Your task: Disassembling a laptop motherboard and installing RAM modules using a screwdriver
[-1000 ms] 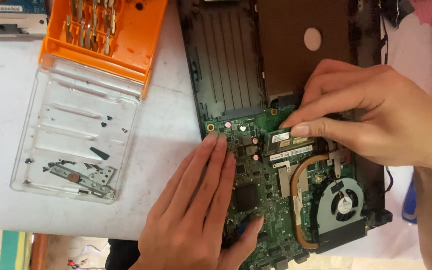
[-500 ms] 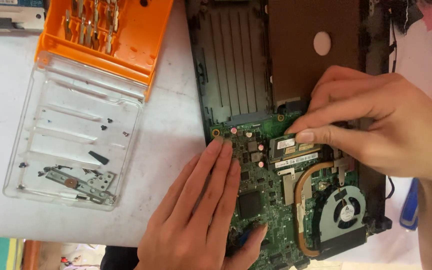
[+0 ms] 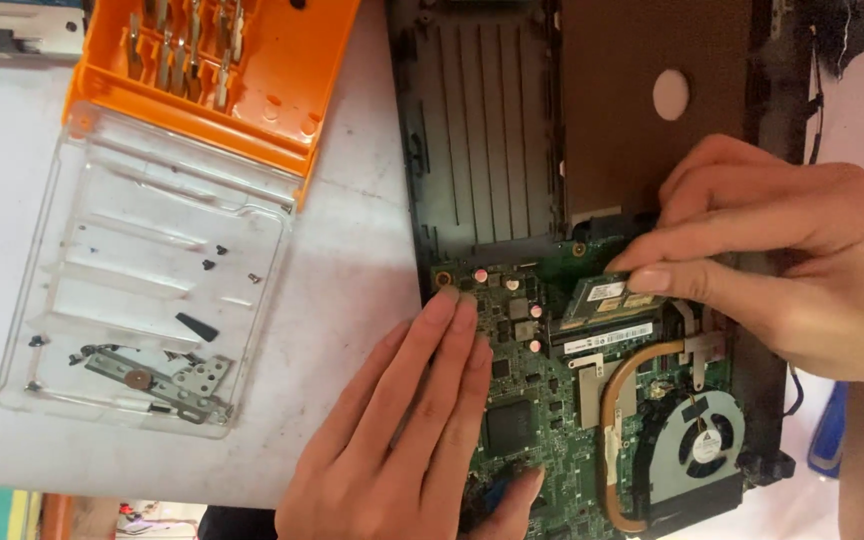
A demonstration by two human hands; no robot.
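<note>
An opened laptop lies on a white table with its green motherboard point(image 3: 542, 400) bare. My left hand point(image 3: 412, 440) rests flat on the board's left edge, fingers together, holding nothing. My right hand point(image 3: 782, 260) pinches a small green memory module point(image 3: 607, 297) between thumb and fingers; the module sits tilted up out of its slot. A copper heat pipe point(image 3: 617, 420) curves to the round cooling fan point(image 3: 697, 450) at the lower right of the board.
A clear plastic lid point(image 3: 142, 280) on the left holds loose black screws and a metal hinge bracket point(image 3: 167, 378). An orange bit case point(image 3: 222, 60) adjoins it. The dark laptop chassis point(image 3: 482, 130) and a brown panel point(image 3: 652, 100) fill the top. White table point(image 3: 352, 260).
The view has shifted slightly. My right hand stays on the memory module, which now stands tilted up from its slot. My left hand has barely moved.
</note>
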